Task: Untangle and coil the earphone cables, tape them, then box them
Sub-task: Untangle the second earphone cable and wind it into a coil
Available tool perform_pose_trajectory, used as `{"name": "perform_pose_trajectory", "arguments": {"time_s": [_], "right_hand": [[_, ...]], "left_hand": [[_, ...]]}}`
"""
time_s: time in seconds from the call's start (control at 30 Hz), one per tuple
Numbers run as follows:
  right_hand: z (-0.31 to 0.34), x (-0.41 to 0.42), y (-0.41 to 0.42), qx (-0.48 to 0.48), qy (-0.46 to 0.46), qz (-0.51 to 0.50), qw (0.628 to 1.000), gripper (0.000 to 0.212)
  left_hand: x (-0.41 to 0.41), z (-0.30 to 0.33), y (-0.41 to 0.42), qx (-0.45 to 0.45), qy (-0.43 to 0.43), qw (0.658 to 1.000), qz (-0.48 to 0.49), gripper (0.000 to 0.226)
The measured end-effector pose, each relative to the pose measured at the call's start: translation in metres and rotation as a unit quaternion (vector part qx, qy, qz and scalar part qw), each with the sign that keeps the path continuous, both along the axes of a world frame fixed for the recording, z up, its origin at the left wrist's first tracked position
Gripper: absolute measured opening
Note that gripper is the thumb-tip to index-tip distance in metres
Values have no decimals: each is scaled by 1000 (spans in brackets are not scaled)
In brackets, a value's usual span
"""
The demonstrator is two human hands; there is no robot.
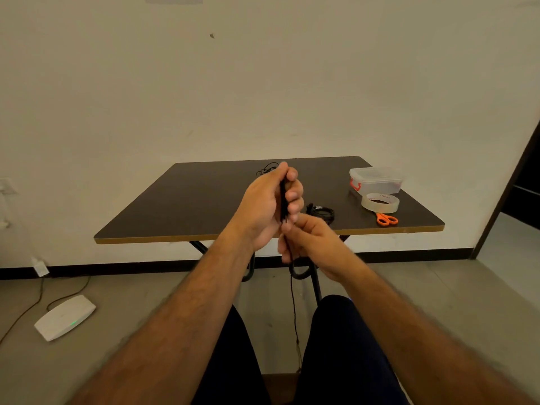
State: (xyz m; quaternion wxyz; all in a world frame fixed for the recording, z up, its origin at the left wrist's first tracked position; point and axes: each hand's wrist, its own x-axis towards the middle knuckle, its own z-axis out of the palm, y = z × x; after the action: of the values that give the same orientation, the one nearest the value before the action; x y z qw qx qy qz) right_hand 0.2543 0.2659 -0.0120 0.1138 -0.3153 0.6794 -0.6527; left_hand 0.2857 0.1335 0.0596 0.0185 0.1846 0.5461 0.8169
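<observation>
The person is sitting in front of a dark table (204, 200), both arms stretched out over the near edge. The left hand (268, 200) is curling round a bunched black cable (283, 200), fingers wrapped over it and thumb up top, holding the bundle upright. The right hand (309, 238) is sitting just below, touching the left — fingers curled and pinching the same cable where it's coming out of the bundle. From there a loose tail (293, 302) is dangling down between the knees toward the floor.

On the table there's more going on. A second coil (321, 212) of black earphones is lying near the front edge, just right of the hands. Another tangle (266, 168) is lying toward the back edge, partly hidden behind the left thumb. Over at the right side a clear lidded box (377, 180) with a red clasp is sitting near the back right corner, a roll of clear tape (380, 202) is lying just in front of it, and orange-handled scissors (386, 219) are lying by the front edge, partly tucked under the tape.

Off on the floor to the left, a white router (65, 317) is showing a green light — wires trailing off toward the wall.
</observation>
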Motion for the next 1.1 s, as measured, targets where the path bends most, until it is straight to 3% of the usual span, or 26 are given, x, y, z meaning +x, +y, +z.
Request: {"name": "perform_pose_trajectory", "arguments": {"time_s": [0.27, 0.4, 0.57, 0.67, 0.87, 1.1], "right_hand": [[14, 17, 11, 172, 59, 56, 982, 25], [36, 20, 15, 213, 140, 20, 967, 19], [59, 11, 17, 238, 254, -92, 933, 9], [71, 4, 18, 212, 290, -128, 924, 3], [79, -6, 21, 99, 234, -78, 964, 17], [68, -13, 21, -10, 184, -85, 979, 15]], "left_hand": [[-14, -5, -17, -88, 89, 967, 222, 36], [-17, -15, -20, -176, 92, 946, 257, 35], [-13, -21, -17, -317, 86, 914, 239, 39], [-10, -23, -15, -341, 68, 920, 181, 43], [-4, -18, -9, -243, -39, 969, 36, 49], [1, -17, -5, -141, -115, 981, -74, 47]]}}
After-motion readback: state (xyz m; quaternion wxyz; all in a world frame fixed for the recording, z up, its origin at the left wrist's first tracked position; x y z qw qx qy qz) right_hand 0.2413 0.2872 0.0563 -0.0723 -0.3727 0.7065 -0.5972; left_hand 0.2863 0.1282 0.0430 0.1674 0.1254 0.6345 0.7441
